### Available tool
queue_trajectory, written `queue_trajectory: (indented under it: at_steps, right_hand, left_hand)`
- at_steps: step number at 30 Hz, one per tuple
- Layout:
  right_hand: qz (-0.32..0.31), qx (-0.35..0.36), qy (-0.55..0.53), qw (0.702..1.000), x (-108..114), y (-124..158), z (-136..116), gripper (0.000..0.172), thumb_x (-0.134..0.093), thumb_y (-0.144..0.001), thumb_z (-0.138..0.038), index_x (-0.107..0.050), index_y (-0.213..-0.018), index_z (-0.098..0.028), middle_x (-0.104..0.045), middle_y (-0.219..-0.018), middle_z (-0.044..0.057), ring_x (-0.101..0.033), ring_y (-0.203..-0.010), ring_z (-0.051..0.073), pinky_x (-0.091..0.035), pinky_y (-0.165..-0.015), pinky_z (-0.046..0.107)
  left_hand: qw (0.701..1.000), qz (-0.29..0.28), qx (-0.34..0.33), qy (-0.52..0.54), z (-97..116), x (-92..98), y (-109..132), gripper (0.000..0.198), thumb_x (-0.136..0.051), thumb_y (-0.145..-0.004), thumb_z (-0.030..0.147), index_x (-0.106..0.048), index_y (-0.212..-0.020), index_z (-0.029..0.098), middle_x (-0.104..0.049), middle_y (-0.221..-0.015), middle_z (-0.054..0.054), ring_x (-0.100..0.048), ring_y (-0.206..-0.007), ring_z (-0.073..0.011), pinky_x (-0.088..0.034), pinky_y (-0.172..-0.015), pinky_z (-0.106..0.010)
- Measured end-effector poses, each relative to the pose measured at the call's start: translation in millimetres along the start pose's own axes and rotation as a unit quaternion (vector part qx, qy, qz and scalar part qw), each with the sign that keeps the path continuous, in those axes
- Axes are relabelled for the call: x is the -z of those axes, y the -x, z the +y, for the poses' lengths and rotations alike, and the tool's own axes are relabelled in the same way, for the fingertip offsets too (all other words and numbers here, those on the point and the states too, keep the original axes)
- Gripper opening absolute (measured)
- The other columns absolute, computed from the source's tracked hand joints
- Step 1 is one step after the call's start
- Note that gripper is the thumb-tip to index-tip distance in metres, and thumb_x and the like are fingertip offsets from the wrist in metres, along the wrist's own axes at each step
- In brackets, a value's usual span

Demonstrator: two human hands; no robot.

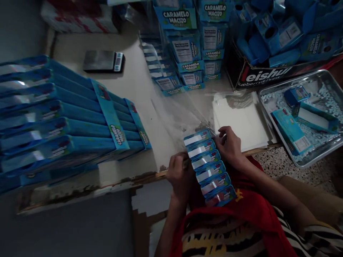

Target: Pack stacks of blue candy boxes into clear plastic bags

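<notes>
A row of several blue candy boxes (210, 171) lies against the front of my body at the table's edge, their printed ends facing up. Clear plastic film (178, 112) spreads from the top of this row across the tabletop. My right hand (229, 147) is at the row's upper right corner, thumb and fingers pinched on the film's edge. On the left side of the row, my left hand (178, 172) is closed with curled fingers close against the boxes. What its fingertips grip is hidden.
A large stack of blue boxes (83, 121) fills the left. Behind are a small scale (104, 61) and wrapped box stacks (187, 53). White sheets (241, 121) lie right of centre, beside a metal tray (301, 165) of small pale blue candies. A carton (257, 76) holds loose blue boxes.
</notes>
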State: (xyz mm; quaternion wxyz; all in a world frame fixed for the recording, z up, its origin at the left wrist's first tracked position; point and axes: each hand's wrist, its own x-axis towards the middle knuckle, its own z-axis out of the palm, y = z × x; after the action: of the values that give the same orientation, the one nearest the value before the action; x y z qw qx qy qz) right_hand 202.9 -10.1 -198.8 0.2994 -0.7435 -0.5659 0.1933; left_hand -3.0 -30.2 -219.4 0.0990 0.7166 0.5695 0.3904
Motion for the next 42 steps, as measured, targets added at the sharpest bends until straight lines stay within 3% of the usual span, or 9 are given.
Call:
queue_trajectory:
  at_steps: [4,7,12,17,23,28,32,35,42]
  right_hand:
    - [-0.023,0.129,0.162,0.978,13,4,-3,0.023,-0.055,-0.105,-0.03,-0.064,-0.086,-0.021,-0.074,-0.085,0.004,-0.063,-0.072,0.016,-0.03,-0.062,0.03]
    - [-0.06,0.217,0.208,0.952,24,11,-3,0.018,-0.057,-0.103,-0.023,-0.066,-0.088,-0.02,-0.071,-0.079,0.004,-0.061,-0.069,0.017,-0.03,-0.062,0.032]
    - [-0.028,0.305,0.18,0.935,38,21,-9,0.022,-0.054,-0.1,-0.013,-0.063,-0.082,-0.02,-0.066,-0.071,0.0,-0.054,-0.061,0.015,-0.033,-0.062,0.032]
    - [0.043,0.409,0.124,0.903,53,31,-2,0.027,-0.057,-0.105,-0.018,-0.065,-0.079,-0.021,-0.064,-0.066,-0.003,-0.054,-0.061,0.012,-0.036,-0.063,0.03]
    - [0.014,0.429,0.138,0.892,66,49,33,0.03,-0.059,-0.106,-0.022,-0.065,-0.077,-0.022,-0.064,-0.065,-0.003,-0.051,-0.06,0.012,-0.033,-0.062,0.031]
    - [-0.044,0.358,0.175,0.916,64,39,43,0.028,-0.054,-0.106,-0.023,-0.065,-0.081,-0.02,-0.067,-0.07,0.0,-0.053,-0.06,0.013,-0.029,-0.062,0.031]
    - [-0.098,0.399,0.161,0.897,68,39,38,0.032,-0.048,-0.108,-0.023,-0.065,-0.081,-0.02,-0.067,-0.071,0.001,-0.052,-0.061,0.014,-0.028,-0.063,0.033]
    - [-0.086,0.414,0.153,0.893,74,47,36,0.034,-0.047,-0.108,-0.023,-0.064,-0.079,-0.021,-0.066,-0.069,0.0,-0.052,-0.061,0.014,-0.029,-0.064,0.033]
    - [-0.029,0.414,0.161,0.895,77,47,43,0.032,-0.051,-0.107,-0.02,-0.063,-0.077,-0.021,-0.063,-0.065,-0.001,-0.052,-0.059,0.014,-0.032,-0.063,0.032]
  left_hand:
    - [0.995,0.002,0.096,0.02,4,-2.9,2,0.013,-0.067,-0.095,0.031,-0.062,-0.088,0.021,-0.07,-0.078,0.0,-0.065,-0.069,-0.0163,-0.045,-0.064,-0.026]
    - [0.997,-0.025,0.06,0.044,5,-1.1,0,0.014,-0.06,-0.098,0.026,-0.061,-0.084,0.021,-0.067,-0.076,0.0,-0.063,-0.068,-0.0153,-0.044,-0.065,-0.025]
    - [0.997,-0.032,0.017,0.069,4,4.2,2,0.016,-0.055,-0.097,0.022,-0.059,-0.081,0.021,-0.067,-0.075,-0.001,-0.061,-0.065,-0.0145,-0.04,-0.061,-0.025]
    - [0.987,0.02,0.146,0.06,13,2.9,11,0.006,-0.062,-0.088,0.025,-0.062,-0.093,0.022,-0.068,-0.075,0.002,-0.061,-0.063,-0.0146,-0.041,-0.059,-0.024]
    - [0.976,-0.054,0.202,0.063,28,-3.9,24,0.021,-0.058,-0.092,0.039,-0.065,-0.101,0.022,-0.075,-0.083,-0.003,-0.067,-0.07,-0.019,-0.046,-0.063,-0.027]
    - [0.986,-0.061,0.132,0.08,39,4.0,43,0.028,-0.055,-0.099,0.046,-0.069,-0.101,0.021,-0.079,-0.084,-0.005,-0.074,-0.075,-0.0205,-0.051,-0.07,-0.028]
    - [0.989,-0.059,0.121,0.054,37,11.4,48,0.025,-0.056,-0.098,0.043,-0.068,-0.102,0.021,-0.079,-0.083,-0.004,-0.075,-0.073,-0.0211,-0.051,-0.066,-0.027]
    - [0.993,-0.051,0.107,0.01,33,11.1,40,0.022,-0.054,-0.098,0.039,-0.066,-0.1,0.021,-0.076,-0.078,-0.005,-0.073,-0.067,-0.0203,-0.048,-0.062,-0.026]
    - [0.982,-0.087,-0.109,-0.13,33,25.4,20,0.034,-0.048,-0.106,0.027,-0.059,-0.074,0.021,-0.062,-0.06,-0.002,-0.061,-0.056,-0.016,-0.035,-0.058,-0.03]
